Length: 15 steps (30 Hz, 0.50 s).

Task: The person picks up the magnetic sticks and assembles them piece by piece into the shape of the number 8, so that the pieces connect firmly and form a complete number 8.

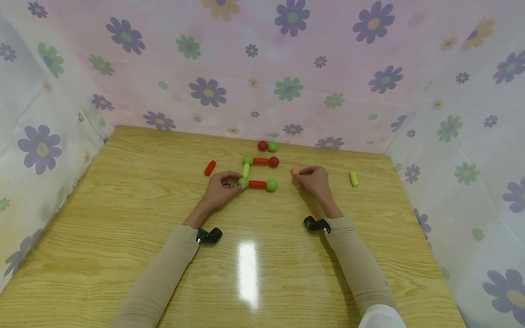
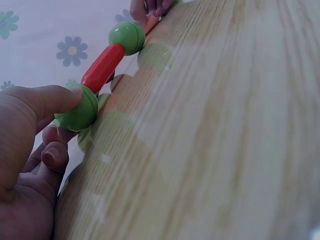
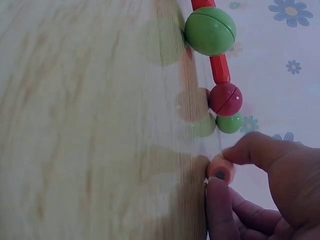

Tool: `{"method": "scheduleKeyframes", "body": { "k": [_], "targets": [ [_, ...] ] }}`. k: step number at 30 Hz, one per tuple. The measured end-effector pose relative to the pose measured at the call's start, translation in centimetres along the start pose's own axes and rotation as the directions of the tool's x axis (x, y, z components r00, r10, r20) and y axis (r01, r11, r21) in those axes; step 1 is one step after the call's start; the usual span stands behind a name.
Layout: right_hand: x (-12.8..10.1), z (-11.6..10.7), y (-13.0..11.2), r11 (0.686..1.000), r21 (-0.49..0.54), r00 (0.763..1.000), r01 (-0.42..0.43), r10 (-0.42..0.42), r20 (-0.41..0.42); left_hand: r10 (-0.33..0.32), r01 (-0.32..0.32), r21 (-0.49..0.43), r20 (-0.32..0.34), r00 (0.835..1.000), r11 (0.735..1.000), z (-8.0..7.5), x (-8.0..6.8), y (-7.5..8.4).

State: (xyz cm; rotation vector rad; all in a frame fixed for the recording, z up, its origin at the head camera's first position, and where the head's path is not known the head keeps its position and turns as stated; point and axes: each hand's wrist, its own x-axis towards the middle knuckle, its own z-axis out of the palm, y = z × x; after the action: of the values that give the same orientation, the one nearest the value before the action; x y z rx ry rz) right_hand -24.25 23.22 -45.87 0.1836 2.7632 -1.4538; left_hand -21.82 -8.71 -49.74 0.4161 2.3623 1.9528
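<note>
Wooden tabletop (image 1: 283, 259); left hand (image 1: 218, 189) pinches green corner ball (image 2: 84, 112); right hand (image 1: 315, 181) pinches orange piece (image 3: 221, 166); steady grip on ball advisable.

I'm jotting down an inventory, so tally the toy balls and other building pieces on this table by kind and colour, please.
Green balls: 4
Dark red balls: 2
Red rods: 3
Yellow-green rods: 2
Orange piece, pinched by the right hand: 1
Total in view: 12
</note>
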Motion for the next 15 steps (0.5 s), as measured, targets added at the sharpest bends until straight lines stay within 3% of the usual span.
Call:
{"method": "scheduleKeyframes", "body": {
  "k": [6, 15],
  "targets": [
    [-0.2, 0.1, -0.2, 0.995, -0.094, 0.999, 0.041, -0.039, 0.032, -0.006, 0.006, 0.001, 0.001, 1.0, 1.0, 0.0, 0.0, 0.0],
    [-0.2, -0.2, 1.0, 0.995, -0.09, 0.999, 0.045, -0.043, 0.024, 0.0, 0.0, 0.003, -0.008, 1.0, 1.0, 0.1, 0.0, -0.1]
  ]
}}
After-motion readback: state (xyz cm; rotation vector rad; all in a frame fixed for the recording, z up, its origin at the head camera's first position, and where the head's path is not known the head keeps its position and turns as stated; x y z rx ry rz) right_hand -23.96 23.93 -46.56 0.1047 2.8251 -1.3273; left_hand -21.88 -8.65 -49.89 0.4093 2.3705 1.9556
